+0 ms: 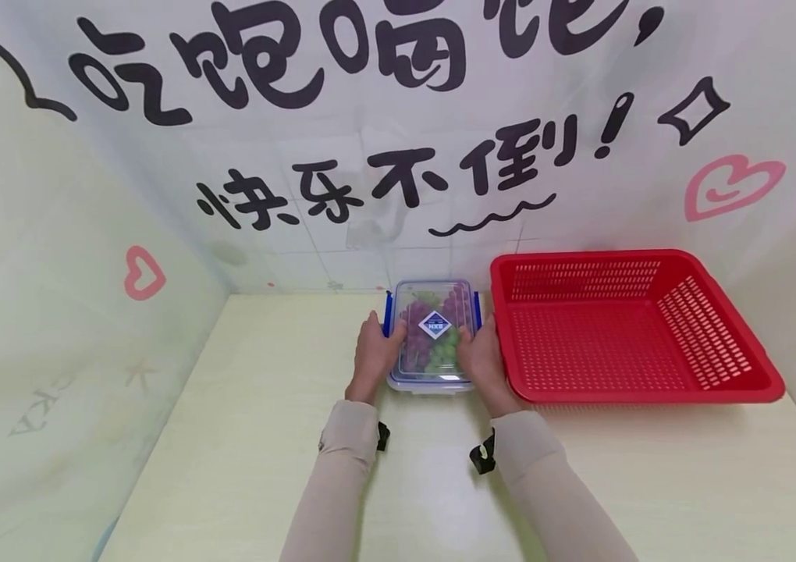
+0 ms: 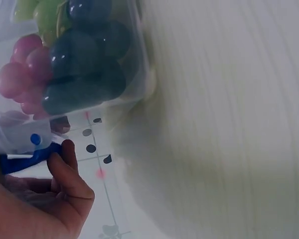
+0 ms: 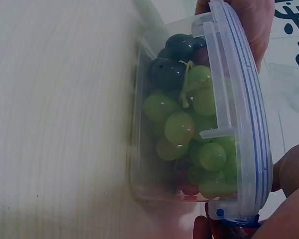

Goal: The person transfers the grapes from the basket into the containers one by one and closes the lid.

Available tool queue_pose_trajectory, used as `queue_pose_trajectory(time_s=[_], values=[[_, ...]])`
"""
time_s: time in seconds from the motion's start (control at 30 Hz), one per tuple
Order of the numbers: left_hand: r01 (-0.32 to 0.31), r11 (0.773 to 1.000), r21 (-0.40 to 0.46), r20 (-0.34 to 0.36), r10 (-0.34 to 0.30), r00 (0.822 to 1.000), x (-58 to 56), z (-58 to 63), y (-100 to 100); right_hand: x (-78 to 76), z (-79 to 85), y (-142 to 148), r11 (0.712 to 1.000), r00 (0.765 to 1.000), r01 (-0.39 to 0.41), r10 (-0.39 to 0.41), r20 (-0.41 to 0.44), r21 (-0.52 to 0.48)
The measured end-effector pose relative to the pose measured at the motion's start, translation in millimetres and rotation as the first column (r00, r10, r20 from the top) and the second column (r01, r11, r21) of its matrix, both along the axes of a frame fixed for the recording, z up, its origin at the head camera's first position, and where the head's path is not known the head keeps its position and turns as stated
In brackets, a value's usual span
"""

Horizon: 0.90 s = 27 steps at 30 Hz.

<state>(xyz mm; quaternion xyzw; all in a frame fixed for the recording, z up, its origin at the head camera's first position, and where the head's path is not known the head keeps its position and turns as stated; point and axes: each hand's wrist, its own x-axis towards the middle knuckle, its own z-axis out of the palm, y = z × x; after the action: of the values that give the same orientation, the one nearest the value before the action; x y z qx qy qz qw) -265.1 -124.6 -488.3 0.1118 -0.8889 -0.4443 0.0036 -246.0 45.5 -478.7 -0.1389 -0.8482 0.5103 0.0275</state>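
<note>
A clear plastic food container (image 1: 433, 375) with a blue-edged lid stands on the table, full of green, pink-purple and dark grapes (image 3: 179, 127). Blue clips (image 2: 32, 158) stick out from its two long sides. My left hand (image 1: 374, 353) grips the left side, thumb over the lid, and in the left wrist view its bent fingers (image 2: 70, 172) meet the blue clip. On the opposite side, my right hand (image 1: 484, 361) holds the container with its thumb on the lid and fingers down by the other clip (image 3: 241, 222). A blue-and-white diamond label (image 1: 435, 325) marks the lid.
A red perforated plastic basket (image 1: 602, 394) stands close to the right of the container, its left rim beside my right hand. The pale wooden table (image 1: 264, 406) meets a printed wall covering (image 1: 342, 269) at the back, with side coverings left and right.
</note>
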Motion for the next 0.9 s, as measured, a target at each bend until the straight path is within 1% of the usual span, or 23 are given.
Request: queue_pose_trajectory(time_s=[0.07, 0.2, 0.33, 0.47, 0.57, 0.7, 0.8, 0.9], values=[[0.018, 1.0, -0.015, -0.022, -0.019, 1.0, -0.4, -0.6, -0.1, 0.5, 1.9, -0.1, 1.0, 1.0, -0.014, 0.014, -0.007, 0.009], [0.05, 0.999, -0.011, -0.074, -0.051, 0.996, -0.5, -2.4, 0.6, -0.1, 0.5, -1.3, 0.999, 1.0, -0.023, 0.023, -0.019, 0.033], [0.06, 0.998, -0.005, -0.102, -0.061, 0.993, 0.6, -3.3, 2.2, -1.5, -2.7, -3.0, 0.999, 1.0, -0.015, 0.016, -0.016, 0.042], [0.05, 0.999, -0.003, -0.104, -0.05, 0.993, 3.4, -0.4, 3.6, -0.8, -1.8, -4.9, 0.998, 1.0, -0.014, 0.015, -0.013, 0.055], [0.039, 0.998, -0.04, -0.115, -0.044, 0.992, 4.1, 3.9, 5.1, -1.2, 0.2, -6.5, 0.995, 0.999, -0.023, 0.025, -0.022, 0.093], [0.037, 0.995, -0.092, -0.138, -0.05, 0.989, 2.2, 9.6, 8.0, -3.2, 3.6, -7.0, 0.992, 0.999, -0.008, 0.013, -0.042, 0.123], [0.042, 0.995, -0.095, -0.131, -0.054, 0.99, 2.2, 10.2, 9.8, -3.7, 3.5, -6.3, 0.993, 0.999, 0.0, 0.004, -0.037, 0.118], [0.041, 0.994, -0.103, -0.097, -0.051, 0.994, 5.4, 6.9, 10.5, -2.3, -1.2, -6.3, 0.989, 0.999, -0.026, 0.028, -0.014, 0.144]])
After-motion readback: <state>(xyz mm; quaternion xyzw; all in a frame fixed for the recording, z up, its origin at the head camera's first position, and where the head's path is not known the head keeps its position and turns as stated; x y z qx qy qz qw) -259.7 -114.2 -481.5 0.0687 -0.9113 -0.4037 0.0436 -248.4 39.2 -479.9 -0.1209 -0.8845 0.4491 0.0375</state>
